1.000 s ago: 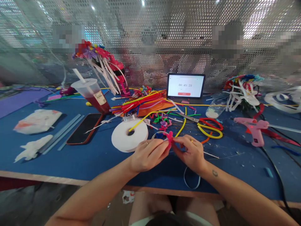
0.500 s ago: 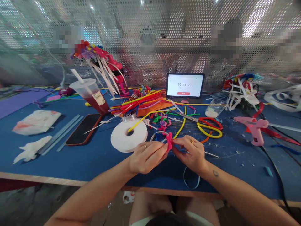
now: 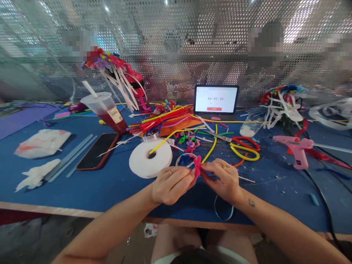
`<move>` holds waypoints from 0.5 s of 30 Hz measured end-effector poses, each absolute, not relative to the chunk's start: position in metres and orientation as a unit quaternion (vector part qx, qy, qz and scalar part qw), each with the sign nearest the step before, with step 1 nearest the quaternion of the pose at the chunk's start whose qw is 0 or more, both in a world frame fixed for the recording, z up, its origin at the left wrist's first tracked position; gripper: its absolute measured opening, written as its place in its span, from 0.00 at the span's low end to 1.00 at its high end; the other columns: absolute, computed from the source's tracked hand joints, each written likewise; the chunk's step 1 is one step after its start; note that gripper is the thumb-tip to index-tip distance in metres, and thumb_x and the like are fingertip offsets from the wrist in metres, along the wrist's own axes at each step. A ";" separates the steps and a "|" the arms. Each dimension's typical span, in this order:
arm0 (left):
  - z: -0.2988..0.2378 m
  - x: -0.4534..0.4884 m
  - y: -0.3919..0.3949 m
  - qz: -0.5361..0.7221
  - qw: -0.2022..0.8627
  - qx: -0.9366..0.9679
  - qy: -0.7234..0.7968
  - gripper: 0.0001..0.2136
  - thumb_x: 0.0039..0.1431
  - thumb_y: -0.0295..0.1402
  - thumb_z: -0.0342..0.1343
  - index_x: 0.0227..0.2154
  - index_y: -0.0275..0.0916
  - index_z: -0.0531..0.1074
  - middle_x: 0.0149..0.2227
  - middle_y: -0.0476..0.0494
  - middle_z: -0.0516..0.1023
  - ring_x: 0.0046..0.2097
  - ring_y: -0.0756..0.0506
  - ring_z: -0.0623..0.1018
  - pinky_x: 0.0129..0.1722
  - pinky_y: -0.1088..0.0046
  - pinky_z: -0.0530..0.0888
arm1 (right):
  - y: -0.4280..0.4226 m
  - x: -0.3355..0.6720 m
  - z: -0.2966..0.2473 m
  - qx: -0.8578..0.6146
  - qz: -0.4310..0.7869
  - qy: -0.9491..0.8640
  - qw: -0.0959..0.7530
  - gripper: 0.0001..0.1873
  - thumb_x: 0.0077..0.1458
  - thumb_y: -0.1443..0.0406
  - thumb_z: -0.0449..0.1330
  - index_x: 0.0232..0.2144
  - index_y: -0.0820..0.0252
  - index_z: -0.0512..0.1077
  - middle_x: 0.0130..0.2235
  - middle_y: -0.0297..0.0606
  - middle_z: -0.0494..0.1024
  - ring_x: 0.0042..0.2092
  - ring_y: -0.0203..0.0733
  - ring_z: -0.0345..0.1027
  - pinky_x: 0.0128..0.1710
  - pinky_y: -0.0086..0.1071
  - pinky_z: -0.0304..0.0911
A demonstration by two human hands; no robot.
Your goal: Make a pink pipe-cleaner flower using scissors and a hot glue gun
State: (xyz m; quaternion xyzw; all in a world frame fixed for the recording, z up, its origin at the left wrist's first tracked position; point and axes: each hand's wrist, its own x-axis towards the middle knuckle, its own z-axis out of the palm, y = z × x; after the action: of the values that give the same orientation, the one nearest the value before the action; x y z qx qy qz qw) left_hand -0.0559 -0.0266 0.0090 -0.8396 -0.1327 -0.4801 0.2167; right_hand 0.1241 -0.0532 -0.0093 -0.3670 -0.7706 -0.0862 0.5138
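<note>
Between my two hands, above the front of the blue table, is a bright pink pipe-cleaner flower (image 3: 197, 165). My left hand (image 3: 173, 184) is closed, its fingertips pinching the flower from the left. From the other side, my right hand (image 3: 222, 179) pinches the flower's right edge with thumb and finger. Just behind the flower lies a dark blue fuzzy piece (image 3: 186, 159). A white roll of ribbon (image 3: 137, 161) lies flat to the left of my hands. A thin pale loop of ribbon (image 3: 226, 219) hangs below my right hand.
Red-handled scissors (image 3: 249, 143) lie right of centre, near a yellow pipe cleaner (image 3: 247, 158). A pink glue gun (image 3: 299, 148) rests at right. Pipe cleaners (image 3: 165, 121) are heaped behind. A phone (image 3: 97, 151), a tilted drink cup (image 3: 110, 113) and a tablet (image 3: 216, 99) stand or lie around.
Both hands stay nearly in place around the pink flower, with only a slight shift. The timer on the tablet has advanced by one second.
</note>
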 end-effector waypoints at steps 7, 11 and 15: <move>0.008 -0.055 -0.027 -0.487 0.208 -0.838 -0.131 0.05 0.47 0.23 0.61 0.27 0.34 0.71 0.25 0.49 0.78 0.27 0.53 0.77 0.30 0.79 0.75 | -0.054 0.125 -0.010 -0.366 -0.090 -0.771 0.514 0.09 0.50 0.73 0.60 0.33 0.56 0.69 0.27 0.33 0.79 0.26 0.33 0.70 0.28 0.26 0.67; 0.007 -0.055 -0.028 -0.488 0.201 -0.839 -0.129 0.05 0.47 0.23 0.62 0.27 0.34 0.71 0.25 0.48 0.78 0.27 0.52 0.78 0.31 0.79 0.76 | -0.054 0.125 -0.010 -0.365 -0.090 -0.770 0.515 0.09 0.50 0.74 0.60 0.33 0.56 0.69 0.27 0.32 0.79 0.27 0.34 0.71 0.28 0.27 0.67; 0.008 -0.055 -0.029 -0.485 0.202 -0.840 -0.135 0.05 0.48 0.23 0.61 0.27 0.34 0.71 0.25 0.49 0.78 0.27 0.53 0.78 0.32 0.80 0.76 | -0.054 0.124 -0.009 -0.368 -0.090 -0.768 0.517 0.09 0.50 0.73 0.60 0.33 0.55 0.69 0.27 0.31 0.79 0.25 0.32 0.69 0.27 0.26 0.67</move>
State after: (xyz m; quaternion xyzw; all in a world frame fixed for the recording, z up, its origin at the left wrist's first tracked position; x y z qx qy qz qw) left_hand -0.0553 -0.0293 0.0084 -0.8402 -0.1353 -0.4845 0.2024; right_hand 0.1242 -0.0542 -0.0089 -0.3676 -0.7677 -0.0901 0.5171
